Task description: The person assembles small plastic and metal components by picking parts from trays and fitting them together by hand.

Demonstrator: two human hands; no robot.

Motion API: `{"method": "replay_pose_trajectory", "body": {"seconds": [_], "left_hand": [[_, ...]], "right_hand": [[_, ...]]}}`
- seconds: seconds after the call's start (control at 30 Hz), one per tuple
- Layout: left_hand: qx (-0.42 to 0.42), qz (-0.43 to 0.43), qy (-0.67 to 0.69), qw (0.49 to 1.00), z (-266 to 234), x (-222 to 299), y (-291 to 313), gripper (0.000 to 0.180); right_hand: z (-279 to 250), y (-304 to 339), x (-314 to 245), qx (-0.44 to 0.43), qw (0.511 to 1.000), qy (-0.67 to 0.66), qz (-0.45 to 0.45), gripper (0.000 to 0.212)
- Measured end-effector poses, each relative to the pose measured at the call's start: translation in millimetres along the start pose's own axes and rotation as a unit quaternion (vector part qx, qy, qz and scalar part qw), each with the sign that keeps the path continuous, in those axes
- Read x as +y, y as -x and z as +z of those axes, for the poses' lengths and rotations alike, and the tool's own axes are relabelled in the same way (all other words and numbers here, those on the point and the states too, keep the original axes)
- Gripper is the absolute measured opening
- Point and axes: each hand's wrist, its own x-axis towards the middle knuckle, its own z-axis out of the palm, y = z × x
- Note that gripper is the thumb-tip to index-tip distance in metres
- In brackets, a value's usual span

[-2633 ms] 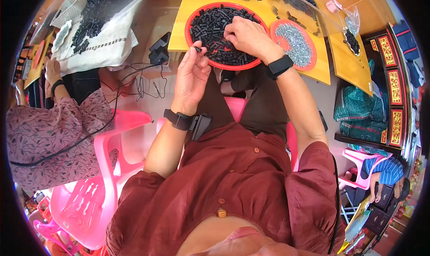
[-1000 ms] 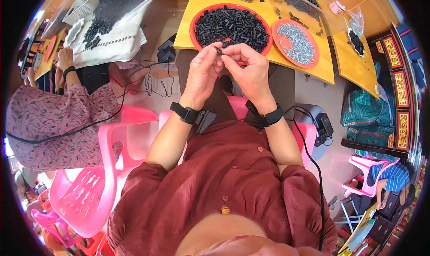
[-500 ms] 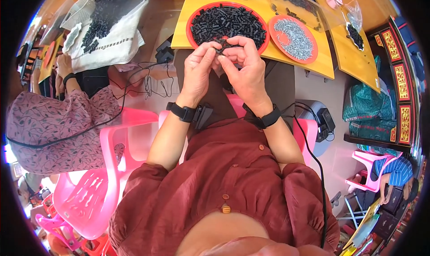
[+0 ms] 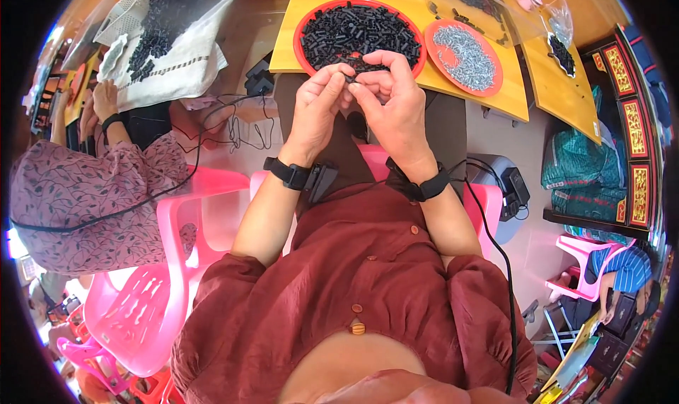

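My left hand (image 4: 316, 107) and my right hand (image 4: 393, 103) meet just off the near edge of the yellow table. Pinched between their fingertips is a small black plastic piece (image 4: 349, 79), mostly hidden by the fingers. Right behind my hands stands a red round tray (image 4: 300, 48) heaped with small black tubular pieces (image 4: 357, 33). An orange-red plate (image 4: 488, 87) to its right bears a pile of small silvery metal parts, perhaps screws or pins (image 4: 467, 57). Both wrists wear black straps.
Clear plastic bins (image 4: 467, 8) with black pieces stand at the back. On the left, a person's hand (image 4: 106, 100) rests by a white cloth (image 4: 177, 72) with more black pieces. A pink chair (image 4: 141, 312) stands at my left; a black cable (image 4: 488, 227) hangs along my right arm.
My hands have shifted slightly, with the fingertips still together on the small piece. The left thumb and index finger sit a little further right. The table scene stays otherwise alike.
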Motion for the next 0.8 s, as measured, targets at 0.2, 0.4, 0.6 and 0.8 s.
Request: {"method": "replay_pose_trajectory", "body": {"seconds": [0.2,0.4,0.6,0.8], "left_hand": [[0.002,-0.001,0.016,1.0,1,-2,-3,0.022],[0.005,-0.029,0.054,0.998,-3,-2,-6,0.022],[0.004,-0.045,0.078,0.996,-2,-2,-4,0.033],[-0.039,-0.091,0.104,0.99,-5,-2,-3,0.027]], "right_hand": [[-8,-5,2,-0.033,0.996,0.062,-0.052,0.041],[-12,-9,5,-0.058,0.993,0.081,-0.07,0.034],[-24,-16,7,-0.114,0.945,0.227,-0.205,0.026],[-33,-14,2,-0.152,0.927,0.272,-0.211,0.028]]}}
